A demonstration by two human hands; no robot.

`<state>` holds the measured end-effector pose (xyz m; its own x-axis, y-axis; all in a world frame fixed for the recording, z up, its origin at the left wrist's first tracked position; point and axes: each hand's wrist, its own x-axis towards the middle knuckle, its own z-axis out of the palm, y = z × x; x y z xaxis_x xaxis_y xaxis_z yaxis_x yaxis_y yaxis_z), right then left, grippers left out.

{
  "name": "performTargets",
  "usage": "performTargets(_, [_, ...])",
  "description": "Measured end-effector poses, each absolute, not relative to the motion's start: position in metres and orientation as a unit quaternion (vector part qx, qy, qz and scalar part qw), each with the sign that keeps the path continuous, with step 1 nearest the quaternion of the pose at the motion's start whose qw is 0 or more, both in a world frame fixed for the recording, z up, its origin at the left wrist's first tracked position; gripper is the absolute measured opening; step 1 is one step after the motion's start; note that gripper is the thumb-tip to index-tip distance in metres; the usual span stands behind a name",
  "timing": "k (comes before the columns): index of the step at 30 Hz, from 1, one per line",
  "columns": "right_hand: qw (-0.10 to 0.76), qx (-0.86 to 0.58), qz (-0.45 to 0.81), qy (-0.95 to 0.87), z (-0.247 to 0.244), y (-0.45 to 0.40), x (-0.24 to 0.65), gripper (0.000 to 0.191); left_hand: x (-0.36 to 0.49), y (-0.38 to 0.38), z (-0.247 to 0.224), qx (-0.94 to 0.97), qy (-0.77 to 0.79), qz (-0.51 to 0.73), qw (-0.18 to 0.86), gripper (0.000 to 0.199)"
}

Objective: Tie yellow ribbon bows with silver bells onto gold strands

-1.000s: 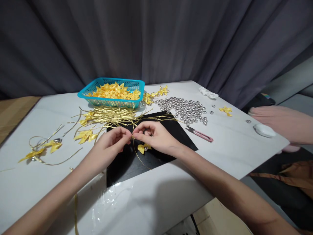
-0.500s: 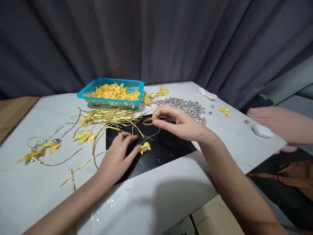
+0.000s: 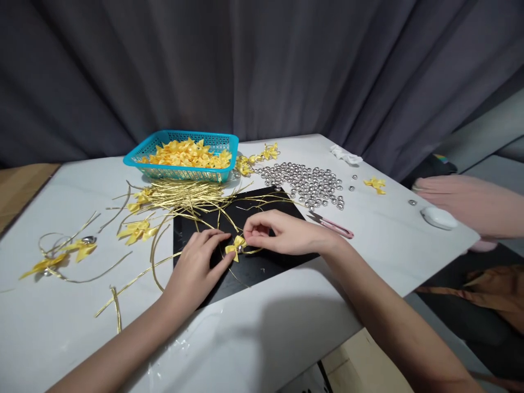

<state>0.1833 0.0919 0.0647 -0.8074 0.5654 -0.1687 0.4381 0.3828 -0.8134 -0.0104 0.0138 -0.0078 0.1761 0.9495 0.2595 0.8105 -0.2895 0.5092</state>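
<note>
lowered since the earlier frame, right hand (image 3: 276, 232) pinches at yellow bow (image 3: 232, 248) near frame center, held item unclear; left hand (image 3: 200, 259), fingers spread, sits alongside.

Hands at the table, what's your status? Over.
Left hand open at bow. Right hand curled by bow, grip unclear. Black mat beneath; gold cords strewn nearby.

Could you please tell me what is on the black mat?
A yellow bow with a silver bead and gold strands lie on the black mat. The left hand and right hand cover parts; anything beneath them cannot be seen.
</note>
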Motion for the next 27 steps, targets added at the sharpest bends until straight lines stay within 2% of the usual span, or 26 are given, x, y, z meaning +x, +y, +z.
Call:
performTargets(4, [0.085,-0.320,0.461,-0.823,0.064,0.093,0.185,0.009,-0.009,0.012,-0.006,0.764,0.593,0.243,0.079,0.027])
performTargets(7, [0.072,-0.313,0.469,-0.822,0.064,0.092,0.185,0.007,-0.008,0.013,-0.004,0.756,0.587,0.272,0.098,0.022])
performTargets(11, [0.079,-0.284,0.461,-0.837,0.060,0.090,0.182,0.007,-0.007,0.015,0.000,0.696,0.574,0.360,0.235,0.014])
performTargets(16, [0.172,-0.229,0.373,-0.883,0.051,0.087,0.177,0.006,-0.003,0.015,0.009,0.543,0.586,0.426,0.425,0.023])
performTargets(20, [0.239,-0.280,0.330,-0.869,0.041,0.082,0.169,0.007,-0.003,0.018,0.012,0.465,0.594,0.461,0.468,0.025])
performTargets(27, [0.293,-0.333,0.371,-0.816,0.027,0.081,0.158,0.007,-0.006,0.019,0.009,0.427,0.589,0.481,0.489,0.024])
